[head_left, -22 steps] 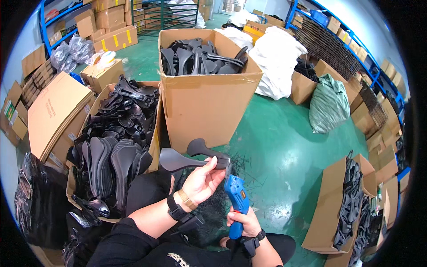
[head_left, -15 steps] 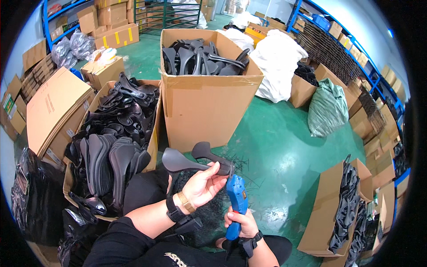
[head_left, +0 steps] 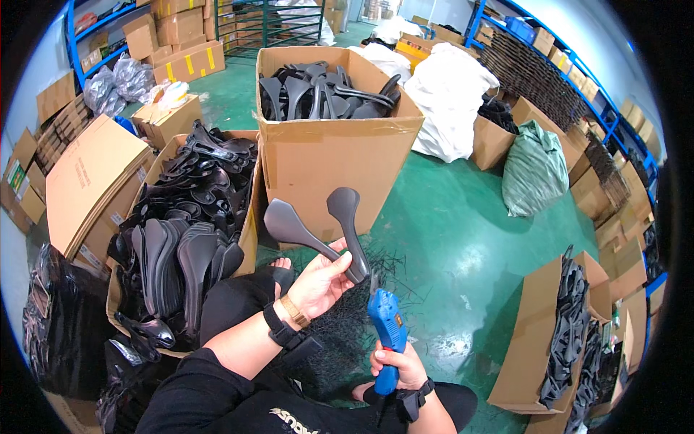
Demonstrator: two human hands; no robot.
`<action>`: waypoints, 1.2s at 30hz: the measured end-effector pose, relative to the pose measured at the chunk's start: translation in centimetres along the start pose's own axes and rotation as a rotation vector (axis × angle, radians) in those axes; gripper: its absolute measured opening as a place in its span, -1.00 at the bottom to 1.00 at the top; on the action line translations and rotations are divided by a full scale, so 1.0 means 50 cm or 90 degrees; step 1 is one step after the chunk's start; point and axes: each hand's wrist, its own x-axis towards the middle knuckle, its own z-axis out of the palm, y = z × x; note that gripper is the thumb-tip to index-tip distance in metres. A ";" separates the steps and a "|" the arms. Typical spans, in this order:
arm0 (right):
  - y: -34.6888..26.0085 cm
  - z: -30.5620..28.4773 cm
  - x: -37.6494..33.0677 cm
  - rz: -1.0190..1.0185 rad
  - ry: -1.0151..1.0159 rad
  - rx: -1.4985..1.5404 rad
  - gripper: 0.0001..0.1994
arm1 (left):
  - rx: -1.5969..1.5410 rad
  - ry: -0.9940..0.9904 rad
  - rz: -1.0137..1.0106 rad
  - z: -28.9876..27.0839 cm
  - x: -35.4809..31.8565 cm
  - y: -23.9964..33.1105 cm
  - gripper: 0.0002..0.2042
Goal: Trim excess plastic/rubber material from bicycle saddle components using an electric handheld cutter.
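Observation:
My left hand [head_left: 318, 287] pinches the narrow ends of two black bicycle saddle shells, thumb on top. One shell [head_left: 287, 223] points its wide end up and left; the other shell [head_left: 345, 213] stands nearly upright, its wide end at the top. My right hand [head_left: 402, 366] is wrapped round the handle of a blue handheld power cutter [head_left: 389, 324]. Its dark tip points upward, just right of the upright shell's narrow end and seemingly close to it; whether they touch I cannot tell.
Left of me, a carton [head_left: 253, 249] overflows with black shells. A tall carton [head_left: 332, 166] ahead holds more. Thin black scraps [head_left: 336, 354] litter the green floor beneath my hands. Another carton [head_left: 520, 340] with black parts stands at right, below a green sack [head_left: 536, 170].
The second shell has swung from lying sideways to nearly upright, with its narrow end lower. My left hand has shifted slightly left. The cutter sits slightly lower, its tip more exposed.

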 end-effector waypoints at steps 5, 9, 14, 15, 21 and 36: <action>0.002 0.011 -0.007 0.027 0.022 -0.006 -0.80 | -0.022 -0.004 -0.006 -0.002 0.004 -0.002 -0.62; 0.008 0.005 -0.008 0.050 0.021 -0.002 -0.82 | -0.175 -0.058 -0.089 -0.008 0.000 0.005 -0.56; 0.006 -0.002 -0.013 0.088 -0.010 0.001 -0.84 | -0.156 -0.120 -0.124 0.010 -0.007 0.025 -0.47; 0.006 -0.004 -0.013 0.099 -0.030 0.008 -0.85 | -0.156 -0.120 -0.124 0.008 -0.008 0.027 -0.47; 0.007 -0.013 -0.010 0.096 -0.041 0.036 -0.85 | -0.008 -0.155 -0.146 0.007 -0.015 0.021 -0.43; -0.026 0.017 0.010 -0.084 0.113 0.033 -0.83 | 0.032 -0.198 -0.215 0.024 -0.047 -0.023 -0.38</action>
